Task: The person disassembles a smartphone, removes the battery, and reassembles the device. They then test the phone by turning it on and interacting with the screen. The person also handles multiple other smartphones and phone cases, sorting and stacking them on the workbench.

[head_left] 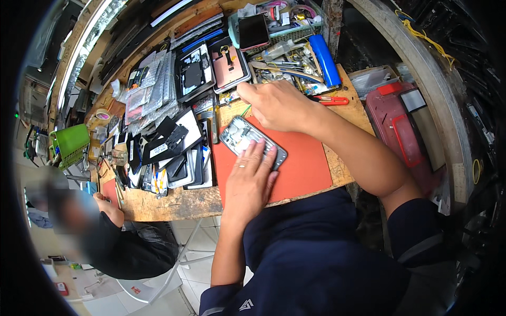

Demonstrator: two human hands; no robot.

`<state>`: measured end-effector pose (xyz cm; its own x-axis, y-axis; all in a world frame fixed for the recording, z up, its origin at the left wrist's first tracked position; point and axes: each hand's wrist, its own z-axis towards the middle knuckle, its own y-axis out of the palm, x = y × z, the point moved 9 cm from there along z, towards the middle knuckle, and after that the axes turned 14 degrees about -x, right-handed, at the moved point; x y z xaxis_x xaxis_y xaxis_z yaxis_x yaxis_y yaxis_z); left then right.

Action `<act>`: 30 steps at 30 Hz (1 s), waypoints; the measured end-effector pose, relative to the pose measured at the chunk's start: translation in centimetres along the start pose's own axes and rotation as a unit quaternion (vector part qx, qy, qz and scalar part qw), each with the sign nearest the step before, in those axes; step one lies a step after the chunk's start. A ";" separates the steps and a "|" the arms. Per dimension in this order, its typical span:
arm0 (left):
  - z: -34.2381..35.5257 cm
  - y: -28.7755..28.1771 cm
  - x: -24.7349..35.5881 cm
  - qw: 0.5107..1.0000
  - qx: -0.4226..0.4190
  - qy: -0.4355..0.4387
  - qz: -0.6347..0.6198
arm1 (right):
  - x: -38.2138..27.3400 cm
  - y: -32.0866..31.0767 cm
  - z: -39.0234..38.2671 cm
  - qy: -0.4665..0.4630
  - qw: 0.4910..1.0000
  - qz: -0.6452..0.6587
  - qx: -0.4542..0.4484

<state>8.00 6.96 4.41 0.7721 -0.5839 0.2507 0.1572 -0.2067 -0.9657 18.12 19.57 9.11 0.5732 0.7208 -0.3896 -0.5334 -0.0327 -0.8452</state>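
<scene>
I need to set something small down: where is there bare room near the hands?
The red mat is bare between the open phone and the mat's right edge. Crowded: left of the mat, stacked panels; beyond the right hand, small parts beside the blue cylinder.

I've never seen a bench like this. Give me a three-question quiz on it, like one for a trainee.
1. Which hand is laid across the opened phone?
2. Fill in the colour: the phone lies on an ____ mat.
3. True or false: the blue cylinder lies on that mat.

Key
1. The left hand.
2. Orange-red.
3. False; it lies beyond the mat, beside a jumble of small parts.
</scene>
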 end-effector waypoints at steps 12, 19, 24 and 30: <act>-2.0 -2.2 -3.5 0.977 0.183 -0.084 -0.068 | -1.6 -0.1 -0.2 -0.066 0.985 0.105 -0.119; -1.7 -1.7 -4.6 0.966 0.203 -0.122 -0.101 | -2.5 -1.6 0.0 -0.045 0.975 0.182 -0.121; -1.9 -1.8 -4.4 0.968 0.204 -0.111 -0.093 | -2.3 -1.0 0.1 -0.050 0.969 0.197 -0.139; -1.7 -1.8 -4.5 0.970 0.194 -0.111 -0.096 | -2.0 -0.9 0.1 -0.047 0.967 0.209 -0.137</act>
<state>3.17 8.59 5.13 0.8127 -0.3713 0.4491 0.4979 0.0421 -0.8662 17.36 18.21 10.66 0.2770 0.6645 -0.6941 -0.5135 -0.5082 -0.6914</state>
